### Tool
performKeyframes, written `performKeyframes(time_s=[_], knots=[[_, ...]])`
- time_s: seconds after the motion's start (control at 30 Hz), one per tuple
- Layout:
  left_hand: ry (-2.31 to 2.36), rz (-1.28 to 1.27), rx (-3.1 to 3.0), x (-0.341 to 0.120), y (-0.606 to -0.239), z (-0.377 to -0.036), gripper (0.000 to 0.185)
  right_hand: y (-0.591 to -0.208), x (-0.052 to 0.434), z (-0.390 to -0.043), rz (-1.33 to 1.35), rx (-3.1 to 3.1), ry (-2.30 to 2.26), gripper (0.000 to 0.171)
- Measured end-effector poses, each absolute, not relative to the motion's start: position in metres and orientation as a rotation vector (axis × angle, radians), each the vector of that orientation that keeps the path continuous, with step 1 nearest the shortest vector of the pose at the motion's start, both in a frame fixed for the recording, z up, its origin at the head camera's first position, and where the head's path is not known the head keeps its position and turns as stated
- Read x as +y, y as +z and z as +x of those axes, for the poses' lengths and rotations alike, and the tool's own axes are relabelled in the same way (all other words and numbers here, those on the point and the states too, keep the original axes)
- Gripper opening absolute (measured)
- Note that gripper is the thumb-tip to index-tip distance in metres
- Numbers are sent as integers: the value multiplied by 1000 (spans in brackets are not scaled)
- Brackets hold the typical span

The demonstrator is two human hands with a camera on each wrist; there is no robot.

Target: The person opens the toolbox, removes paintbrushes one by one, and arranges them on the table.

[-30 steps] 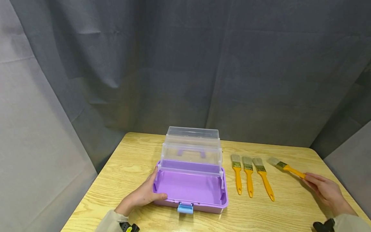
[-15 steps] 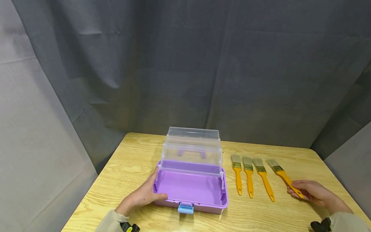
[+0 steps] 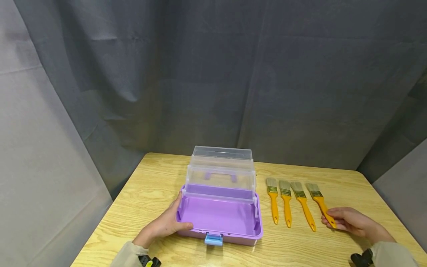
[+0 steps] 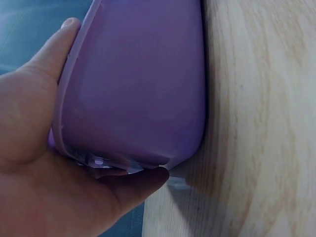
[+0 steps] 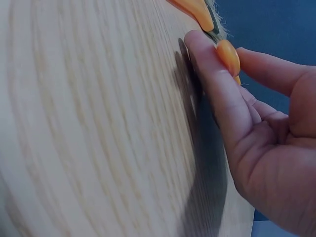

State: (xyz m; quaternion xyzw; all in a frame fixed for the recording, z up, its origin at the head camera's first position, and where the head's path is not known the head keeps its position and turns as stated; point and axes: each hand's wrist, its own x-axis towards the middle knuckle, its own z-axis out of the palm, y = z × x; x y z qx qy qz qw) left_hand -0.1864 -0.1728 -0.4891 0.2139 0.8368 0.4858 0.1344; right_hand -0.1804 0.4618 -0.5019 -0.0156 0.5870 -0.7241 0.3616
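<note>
A purple plastic storage box (image 3: pixel 238 239) with a light blue latch (image 3: pixel 214 240) stands at the table's middle, its clear tiered top (image 3: pixel 220 168) raised and tilted back. My left hand (image 3: pixel 165 221) holds the box's left end, thumb at the front rim. The left wrist view shows the hand (image 4: pixel 34 133) spread round the box wall (image 4: pixel 133 79). To the right, my right hand (image 3: pixel 357 221) pinches the yellow handle of a paintbrush (image 3: pixel 320 201), bristles pointing away. In the right wrist view, thumb and fingers clasp the handle end (image 5: pixel 228 57); its bristles are mostly hidden.
Between box and right hand lie three more yellow-handled brushes: a left paintbrush (image 3: pixel 274 204), a middle paintbrush (image 3: pixel 286 205) and a right paintbrush (image 3: pixel 305 209). Grey curtains (image 3: pixel 213 81) close in the wooden table (image 3: pixel 146 181) at the back and sides.
My right hand has moved left and nearer with its paintbrush, which has swung from slanting to nearly in line with the other brushes. The left hand and box have stayed put.
</note>
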Motion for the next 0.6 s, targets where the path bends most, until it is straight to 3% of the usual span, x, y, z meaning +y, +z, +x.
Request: performKeyframes(time_s=[0.3,0.6], knots=[[1391,609,2443,-173,-488,-186,120,-498,457,-179,80,1720,-1800,30],[1410,594,2450,-173,-488,-189,122,-473,431,-177,256,2569,-1074,25]])
